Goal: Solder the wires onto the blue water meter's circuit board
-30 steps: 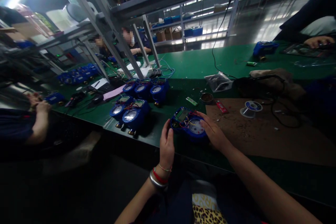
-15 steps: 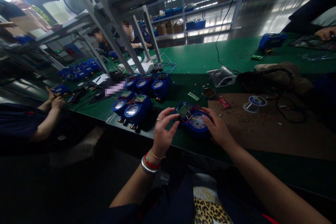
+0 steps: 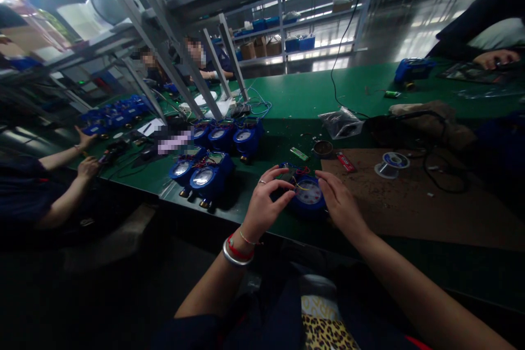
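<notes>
A blue water meter (image 3: 308, 209) with a round clear dial lies on the green bench in front of me. Thin red and yellow wires (image 3: 302, 187) run across its top. My left hand (image 3: 267, 197) is at the meter's left end, beside a dark display board (image 3: 290, 176) that it partly covers. Its thumb and forefinger come together in a pinch near the wires; what lies between them is hidden. Along the meter's right side, my right hand (image 3: 342, 202) grips the casing, thumb by the dial and fingers around the far edge.
Several blue meters (image 3: 209, 175) stand to the left. Behind are a green battery (image 3: 299, 153), a small round tin (image 3: 322, 148) and a plastic bag (image 3: 340, 123). On brown cardboard (image 3: 410, 202) sit a solder spool (image 3: 392, 165) and a red-labelled piece (image 3: 346, 162). Co-workers sit left and right.
My left hand has moved right, over the display board, and its thumb and forefinger have closed together. My right hand remains on the meter. The co-worker at left has moved their hands apart.
</notes>
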Demonstrator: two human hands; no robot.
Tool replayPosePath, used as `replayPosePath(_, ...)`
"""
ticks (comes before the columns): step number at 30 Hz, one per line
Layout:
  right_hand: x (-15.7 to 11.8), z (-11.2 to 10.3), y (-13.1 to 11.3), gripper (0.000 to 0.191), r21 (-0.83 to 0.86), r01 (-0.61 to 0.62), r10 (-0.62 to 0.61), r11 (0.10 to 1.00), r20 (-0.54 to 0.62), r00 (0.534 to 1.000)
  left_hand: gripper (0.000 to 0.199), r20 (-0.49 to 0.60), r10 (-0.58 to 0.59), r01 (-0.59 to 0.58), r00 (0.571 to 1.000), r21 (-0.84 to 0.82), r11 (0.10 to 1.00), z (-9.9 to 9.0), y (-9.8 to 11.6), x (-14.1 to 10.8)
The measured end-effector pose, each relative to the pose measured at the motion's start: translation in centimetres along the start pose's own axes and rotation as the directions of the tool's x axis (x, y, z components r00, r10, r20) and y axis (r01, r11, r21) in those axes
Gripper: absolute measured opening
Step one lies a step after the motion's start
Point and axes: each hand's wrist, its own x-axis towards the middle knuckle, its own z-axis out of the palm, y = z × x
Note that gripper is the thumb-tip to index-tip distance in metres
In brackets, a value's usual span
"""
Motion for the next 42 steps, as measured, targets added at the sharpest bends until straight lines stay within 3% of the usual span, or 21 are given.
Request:
replayPosePath(3,0.4,-0.3,-1.7,0.035,-0.018,0.083,-0.084,0.996,-0.079,0.993,0.012,-0.019,-0.08,0.078,0.997,-0.097,0.992,0.2,-0.2,0.3)
replayPosePath(10,2.7,0.0,-4.8,0.015,-0.014,0.238,-0.236,0.971,0.088,0.968,0.017,-0.022,-0.202,0.192,0.979,-0.23,0.954,0.0,-0.2,1.2)
replayPosePath(25,3.4,1.3,-3.4,0.01,-0.139,0.319,-0.322,0.937,0.002,0.947,0.019,-0.074,-0.218,0.203,0.973,-0.165,0.965,0.5,-1.3,2.0)
replayPosePath(31,3.6,1.5,-3.2,0.01,-0.128,0.287,-0.291,0.949,-0.014,0.957,0.021,-0.079,-0.237,0.221,0.968,-0.171,0.96,0.6,-1.5,2.3)
replayPosePath(42,4.0,0.2,-5.2,0.024,-0.046,0.303,-0.299,0.952,0.08,0.951,0.02,-0.093,-0.214,0.197,0.972,-0.162,0.967,0.6,-1.4,2.1)
